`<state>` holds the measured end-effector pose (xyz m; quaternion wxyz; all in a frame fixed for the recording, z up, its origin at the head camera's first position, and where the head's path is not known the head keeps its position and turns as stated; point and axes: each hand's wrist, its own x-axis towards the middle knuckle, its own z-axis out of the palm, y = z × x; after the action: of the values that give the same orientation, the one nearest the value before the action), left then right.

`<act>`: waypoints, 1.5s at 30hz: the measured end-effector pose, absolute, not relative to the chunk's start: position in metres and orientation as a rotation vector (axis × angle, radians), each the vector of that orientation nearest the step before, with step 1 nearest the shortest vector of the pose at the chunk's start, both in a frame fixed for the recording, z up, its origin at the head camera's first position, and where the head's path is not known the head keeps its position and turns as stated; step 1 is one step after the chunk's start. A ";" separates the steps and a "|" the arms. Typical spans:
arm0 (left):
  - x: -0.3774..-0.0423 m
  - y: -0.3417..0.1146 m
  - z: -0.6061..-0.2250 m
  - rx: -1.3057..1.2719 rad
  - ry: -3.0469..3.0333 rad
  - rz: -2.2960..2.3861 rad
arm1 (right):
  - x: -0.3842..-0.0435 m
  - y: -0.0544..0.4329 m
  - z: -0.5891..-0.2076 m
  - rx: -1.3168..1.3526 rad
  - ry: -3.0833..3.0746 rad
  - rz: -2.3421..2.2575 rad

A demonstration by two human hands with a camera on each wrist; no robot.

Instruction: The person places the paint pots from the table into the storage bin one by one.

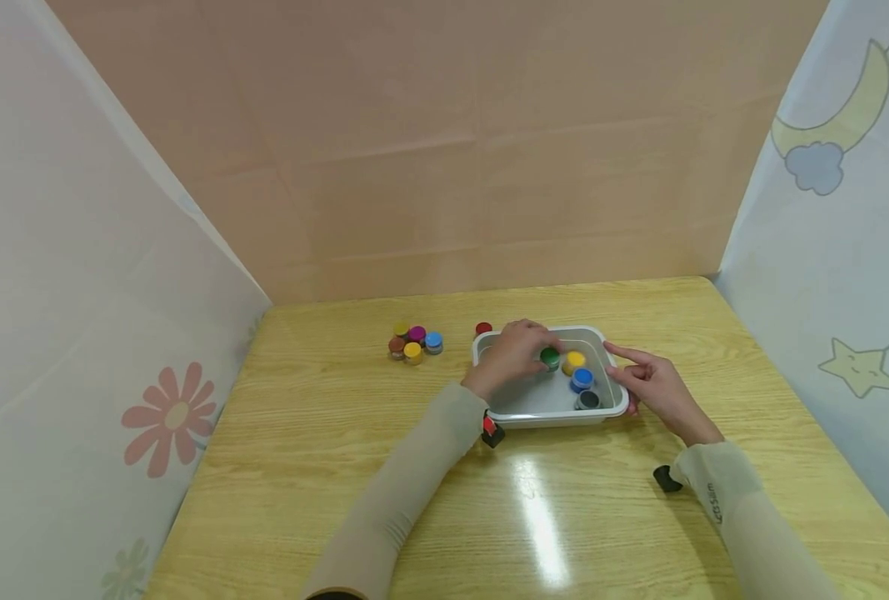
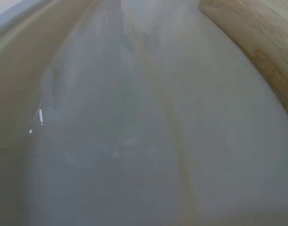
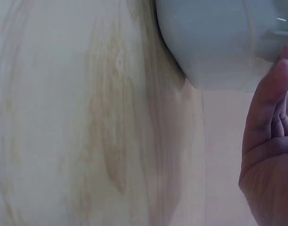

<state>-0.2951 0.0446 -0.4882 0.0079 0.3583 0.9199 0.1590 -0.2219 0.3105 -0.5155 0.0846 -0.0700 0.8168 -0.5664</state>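
Observation:
A white plastic tray [image 1: 541, 419] lies on the table. Inside it stand small paint pots: a green-lidded pot [image 1: 549, 359], a yellow one [image 1: 574, 362], a blue one [image 1: 582, 380] and a black one [image 1: 588, 401]. My left hand [image 1: 517, 357] reaches over the tray's left part and pinches the green-lidded pot between thumb and fingers. With my right hand [image 1: 657, 387] I hold the tray's right end by its rim. In the right wrist view, fingers [image 3: 271, 99] touch the tray [image 3: 205, 42]. Only the tray's pale wall [image 2: 120, 117] fills the left wrist view.
Left of the tray, several paint pots stand clustered, among them a light blue pot [image 1: 433, 342] and an orange-yellow pot [image 1: 412, 353]. A red-lidded pot [image 1: 483, 328] stands just behind the tray's back left corner. The wooden table [image 1: 324, 433] meets a backdrop and side panels.

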 end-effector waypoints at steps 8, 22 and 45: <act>-0.295 0.046 -0.494 1.049 2.904 0.505 | -0.223 0.311 -0.518 -0.229 2.476 -1.677; -0.295 0.046 -0.494 1.109 2.922 0.371 | -0.223 0.312 -0.519 -0.221 2.470 -1.683; -0.295 0.048 -0.493 1.013 2.938 0.232 | -0.223 0.312 -0.520 -0.235 2.462 -1.702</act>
<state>-0.2947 0.0479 -0.4925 0.0128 0.3251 0.9427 0.0743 -0.2233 0.3117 -0.5201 0.0695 -0.0782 0.8181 -0.5654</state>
